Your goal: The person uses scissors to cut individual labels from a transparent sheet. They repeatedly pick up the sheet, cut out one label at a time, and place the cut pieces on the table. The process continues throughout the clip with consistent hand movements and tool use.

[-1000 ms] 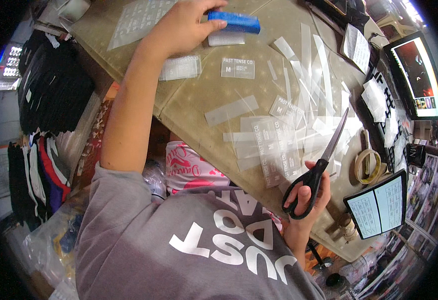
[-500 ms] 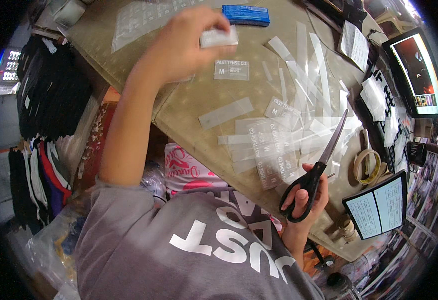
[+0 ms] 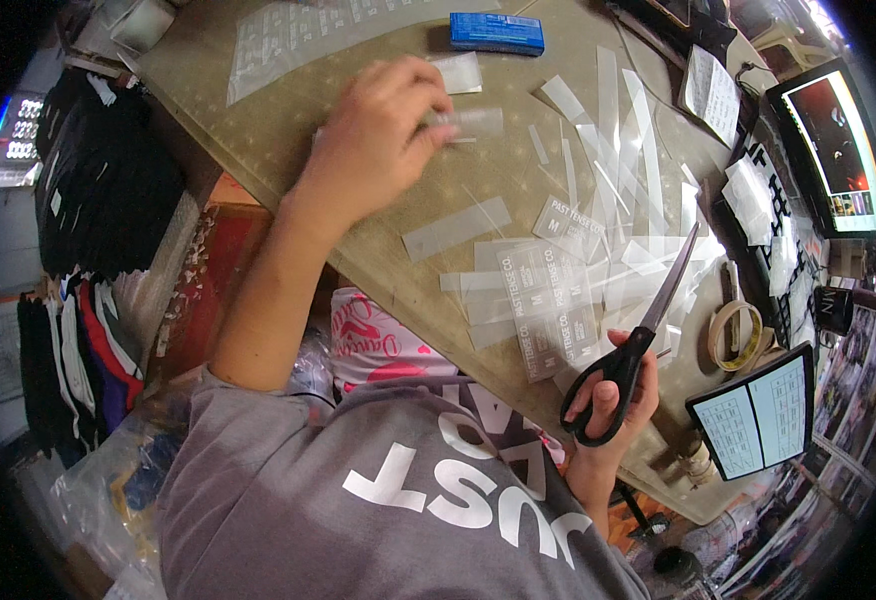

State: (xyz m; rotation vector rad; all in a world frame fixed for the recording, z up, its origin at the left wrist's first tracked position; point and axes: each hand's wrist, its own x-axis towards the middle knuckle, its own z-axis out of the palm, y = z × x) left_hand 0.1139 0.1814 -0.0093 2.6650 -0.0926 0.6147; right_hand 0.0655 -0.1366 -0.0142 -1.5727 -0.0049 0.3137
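My left hand [image 3: 390, 128] is over the table, thumb and fingers pinched on a small clear label [image 3: 480, 123] with white print, slightly blurred. Just beyond those fingers lies a small white stack of pieces [image 3: 460, 73]. At the table's near edge, my right hand [image 3: 628, 395] holds black-handled scissors [image 3: 608, 402] with the blades pointing up and away, a finger through a handle loop. Left of the blades are clear sheets of white-printed labels [image 3: 548, 310], partly overlapping one another. Clear offcut strips [image 3: 613, 150] lie scattered beyond them.
A blue box [image 3: 497, 33] and a large clear printed sheet [image 3: 308, 45] lie at the far side. On the right are a tape roll [image 3: 735, 335], a tablet-like screen [image 3: 755, 410], a keyboard [image 3: 773, 220] and a monitor [image 3: 833, 150]. Dark garments [image 3: 108, 180] are stacked at left.
My left hand has drawn back toward me from the white stack, which now lies uncovered, and has closed on the single clear label nearby. My right hand and the scissors have barely moved.
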